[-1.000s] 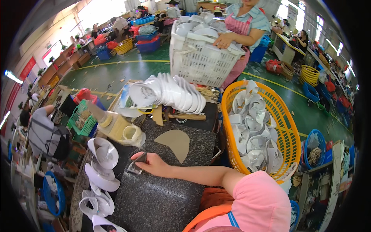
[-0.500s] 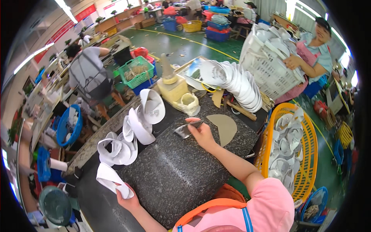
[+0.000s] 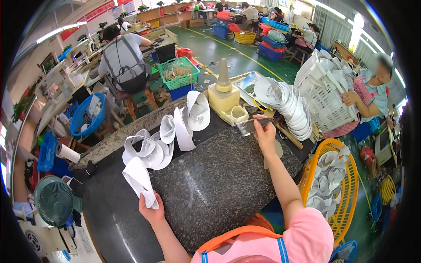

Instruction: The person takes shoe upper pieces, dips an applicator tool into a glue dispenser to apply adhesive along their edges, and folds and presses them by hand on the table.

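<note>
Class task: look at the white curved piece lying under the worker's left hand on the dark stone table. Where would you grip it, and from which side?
Grip the near, lower end of the white curved piece, coming from the table's near edge, as the left hand does. That end lies free on the stone table; its far end meets the other white pieces.

The left hand [image 3: 151, 213] now grips a white curved fabric piece [image 3: 139, 181] (near-left); the right hand [image 3: 264, 133] has lifted what looks like a flat grey tool [image 3: 250, 126].

A long red banner [image 3: 94, 11] hangs high on the far wall at the top left. A flat shiny picture sheet [image 3: 249, 83] lies behind the yellow block on the table.
</note>
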`<state>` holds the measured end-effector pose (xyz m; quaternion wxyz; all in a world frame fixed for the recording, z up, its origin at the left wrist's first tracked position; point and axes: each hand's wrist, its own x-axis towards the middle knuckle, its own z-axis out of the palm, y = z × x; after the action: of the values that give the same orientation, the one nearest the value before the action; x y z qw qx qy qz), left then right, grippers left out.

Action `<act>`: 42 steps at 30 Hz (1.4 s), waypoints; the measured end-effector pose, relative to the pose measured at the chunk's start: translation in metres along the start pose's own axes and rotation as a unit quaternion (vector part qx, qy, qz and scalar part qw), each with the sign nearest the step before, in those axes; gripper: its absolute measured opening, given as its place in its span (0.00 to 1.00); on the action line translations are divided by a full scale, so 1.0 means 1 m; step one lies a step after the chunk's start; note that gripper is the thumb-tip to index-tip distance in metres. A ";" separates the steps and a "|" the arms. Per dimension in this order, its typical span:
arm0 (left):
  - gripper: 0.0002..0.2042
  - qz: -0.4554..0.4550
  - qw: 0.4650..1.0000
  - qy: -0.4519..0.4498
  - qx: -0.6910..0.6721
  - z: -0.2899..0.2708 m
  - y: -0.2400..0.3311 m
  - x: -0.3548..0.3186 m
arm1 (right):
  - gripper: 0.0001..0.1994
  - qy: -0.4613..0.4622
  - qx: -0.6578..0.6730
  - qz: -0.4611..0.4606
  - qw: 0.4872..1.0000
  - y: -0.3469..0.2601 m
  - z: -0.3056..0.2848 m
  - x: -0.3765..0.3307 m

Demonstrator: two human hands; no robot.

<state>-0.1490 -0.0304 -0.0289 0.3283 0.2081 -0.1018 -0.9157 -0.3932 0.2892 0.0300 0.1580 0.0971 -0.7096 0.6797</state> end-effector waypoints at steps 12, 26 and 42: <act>0.14 -0.026 0.999 0.020 0.007 -0.009 0.004 0.005 | 0.18 0.038 -0.293 -0.126 0.947 0.046 -0.043 0.089; 0.14 -0.013 0.997 -0.074 0.028 -0.011 0.003 0.013 | 0.17 -0.089 -0.290 -0.131 0.944 0.041 0.004 0.116; 0.15 -0.010 0.995 -0.090 0.048 -0.021 0.002 0.024 | 0.11 -0.011 -0.276 -0.246 0.929 0.027 0.014 0.057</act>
<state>-0.1550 -0.0483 -0.0544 0.2985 0.1409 -0.1732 -0.9279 -0.4570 0.2813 0.0247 0.3330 0.2292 -0.8248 0.3952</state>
